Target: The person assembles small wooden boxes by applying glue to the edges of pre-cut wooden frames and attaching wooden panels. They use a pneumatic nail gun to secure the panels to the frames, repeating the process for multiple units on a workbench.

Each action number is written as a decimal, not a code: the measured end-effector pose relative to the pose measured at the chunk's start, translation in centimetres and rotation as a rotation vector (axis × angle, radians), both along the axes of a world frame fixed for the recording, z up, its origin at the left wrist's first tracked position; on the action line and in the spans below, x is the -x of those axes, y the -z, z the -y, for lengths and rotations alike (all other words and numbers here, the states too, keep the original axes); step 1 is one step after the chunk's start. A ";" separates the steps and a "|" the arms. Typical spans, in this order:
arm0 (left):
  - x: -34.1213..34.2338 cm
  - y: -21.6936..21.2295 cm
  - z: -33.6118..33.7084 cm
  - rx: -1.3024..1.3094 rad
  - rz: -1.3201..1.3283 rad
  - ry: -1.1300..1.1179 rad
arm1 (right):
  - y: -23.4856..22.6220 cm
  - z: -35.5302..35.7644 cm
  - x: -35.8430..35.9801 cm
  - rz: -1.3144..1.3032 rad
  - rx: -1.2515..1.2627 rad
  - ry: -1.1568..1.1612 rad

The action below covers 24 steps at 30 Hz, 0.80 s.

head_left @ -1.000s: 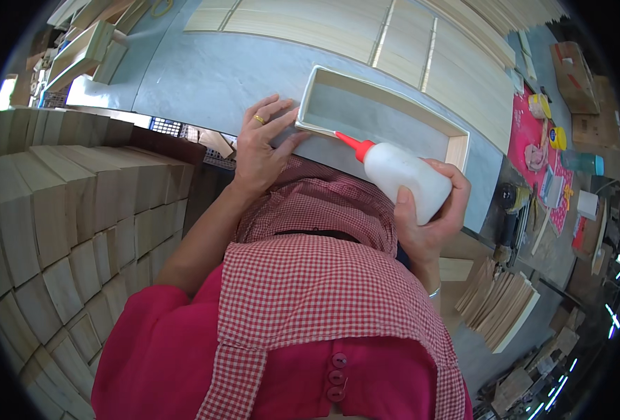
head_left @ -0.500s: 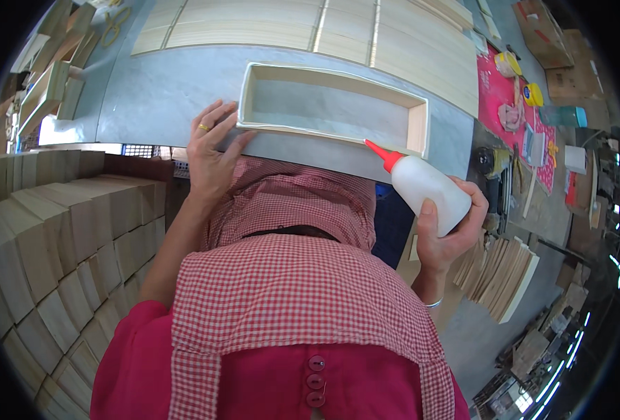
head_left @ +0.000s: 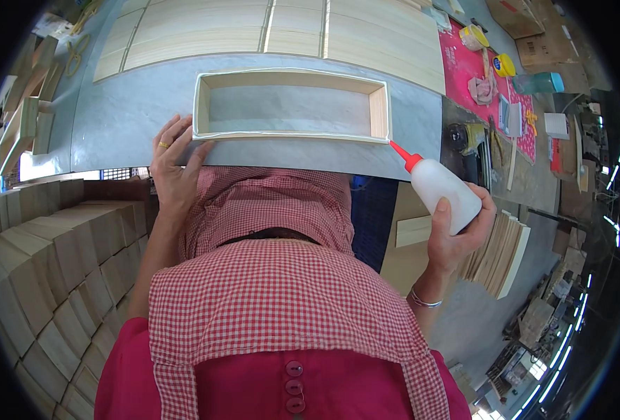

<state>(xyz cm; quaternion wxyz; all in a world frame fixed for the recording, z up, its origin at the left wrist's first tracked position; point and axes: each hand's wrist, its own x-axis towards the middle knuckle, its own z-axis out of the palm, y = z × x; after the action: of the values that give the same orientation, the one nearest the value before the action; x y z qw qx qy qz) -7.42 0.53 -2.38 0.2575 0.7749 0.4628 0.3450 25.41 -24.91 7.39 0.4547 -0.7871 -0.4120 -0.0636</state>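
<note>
A shallow rectangular wooden frame (head_left: 290, 135) lies on the grey marbled table near its front edge, with a white bead of glue along its upper rim. My left hand (head_left: 175, 168) grips its near left corner, thumb at the front side and fingers against the left end. In my right hand (head_left: 462, 234) is a white squeeze bottle (head_left: 444, 194), fingers wrapped round its body. The bottle is tilted, and its red nozzle (head_left: 403, 155) points at the frame's near right corner, the tip at the rim.
Wooden panels (head_left: 226, 31) lie side by side beyond the frame. Stacked wooden blocks (head_left: 44, 259) rise at left, near open wooden boxes (head_left: 19, 136). At right are a pink cloth (head_left: 457, 70) with tubs, a teal bottle (head_left: 538, 82), and thin boards (head_left: 499, 255) lower down.
The bottle's nozzle has travelled right along the frame's near rim to the corner. The whole view has shifted and turned a little; my left hand keeps its place at the frame's left end.
</note>
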 end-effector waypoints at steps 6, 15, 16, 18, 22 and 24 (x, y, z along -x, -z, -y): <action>-0.1 -2.0 -1.3 0.074 -0.174 0.140 | 1.0 -1.7 0.2 -0.101 -0.115 0.106; -1.8 -5.5 -8.7 0.200 -0.097 0.527 | -1.8 -4.7 -2.7 -0.157 -0.236 -0.110; -2.6 -7.3 -9.3 0.139 -0.065 0.576 | -2.3 -4.9 -3.0 -0.136 -0.223 -0.136; -4.2 -11.5 -9.9 0.002 -0.044 0.650 | -3.0 -5.0 -3.9 -0.033 -0.156 -0.154; -5.5 -18.2 -11.2 -0.314 -0.189 0.738 | -3.0 -6.0 -4.6 0.104 -0.057 -0.269; -7.8 -23.4 -8.4 -0.337 -0.322 0.778 | -2.3 -6.4 -4.3 0.150 -0.015 -0.298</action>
<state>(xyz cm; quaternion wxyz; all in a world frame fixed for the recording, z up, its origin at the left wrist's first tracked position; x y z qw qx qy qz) 0.37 8.98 21.05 0.1628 0.9661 0.1086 0.1681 29.69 -18.49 9.71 0.4329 -0.7069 -0.5564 -0.0569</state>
